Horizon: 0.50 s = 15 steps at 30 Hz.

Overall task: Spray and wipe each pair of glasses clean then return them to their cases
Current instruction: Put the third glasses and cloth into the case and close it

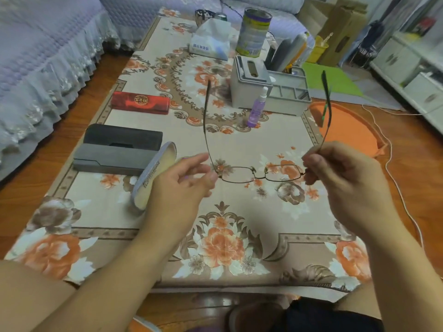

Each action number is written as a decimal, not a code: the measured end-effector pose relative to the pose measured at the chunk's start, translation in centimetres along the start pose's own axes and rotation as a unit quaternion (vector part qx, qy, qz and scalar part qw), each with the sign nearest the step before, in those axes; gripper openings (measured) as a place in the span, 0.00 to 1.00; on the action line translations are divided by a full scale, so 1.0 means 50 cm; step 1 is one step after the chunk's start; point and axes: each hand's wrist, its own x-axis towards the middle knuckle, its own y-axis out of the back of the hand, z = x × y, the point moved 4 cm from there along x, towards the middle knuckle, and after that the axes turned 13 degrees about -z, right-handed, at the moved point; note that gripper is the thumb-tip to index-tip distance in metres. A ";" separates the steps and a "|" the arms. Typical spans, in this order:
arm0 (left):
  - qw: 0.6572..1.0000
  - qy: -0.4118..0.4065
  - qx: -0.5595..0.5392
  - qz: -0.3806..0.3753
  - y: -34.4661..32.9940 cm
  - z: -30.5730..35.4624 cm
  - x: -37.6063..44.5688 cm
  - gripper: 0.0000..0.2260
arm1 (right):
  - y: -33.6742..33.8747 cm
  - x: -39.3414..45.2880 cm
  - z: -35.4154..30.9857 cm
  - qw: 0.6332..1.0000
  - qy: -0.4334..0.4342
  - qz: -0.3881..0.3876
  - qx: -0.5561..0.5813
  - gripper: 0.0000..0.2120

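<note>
Pinching thin-framed glasses (260,174) at the hinges, left hand (184,185), right hand (345,180), both raised above the table (251,144)

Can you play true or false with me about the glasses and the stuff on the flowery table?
1. Both hands hold the thin metal-framed glasses, left hand and right hand. True.
2. The glasses' arms are folded shut. False: they are spread open, pointing away from the person.
3. The small purple spray bottle lies on its side. False: it stands upright.
4. The red rectangular glasses case is shut. True.
5. The oval silver glasses case by the left hand is closed. False: it is open.
</note>
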 end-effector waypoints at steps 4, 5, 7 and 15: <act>0.999 -0.053 0.002 0.006 0.011 0.028 -0.017 0.06 | -0.006 -0.002 -0.010 0.998 -0.007 0.011 0.059 0.04; 0.998 -0.055 0.000 -0.003 0.012 0.031 -0.021 0.06 | -0.009 -0.003 -0.013 0.996 -0.009 0.014 0.083 0.04; 0.998 -0.060 -0.009 -0.012 0.013 0.035 -0.028 0.05 | -0.018 -0.005 -0.016 0.994 -0.013 0.012 0.105 0.07; 0.995 -0.100 -0.009 0.011 0.028 0.047 -0.031 0.08 | -0.038 -0.007 -0.024 0.996 -0.008 -0.011 0.093 0.11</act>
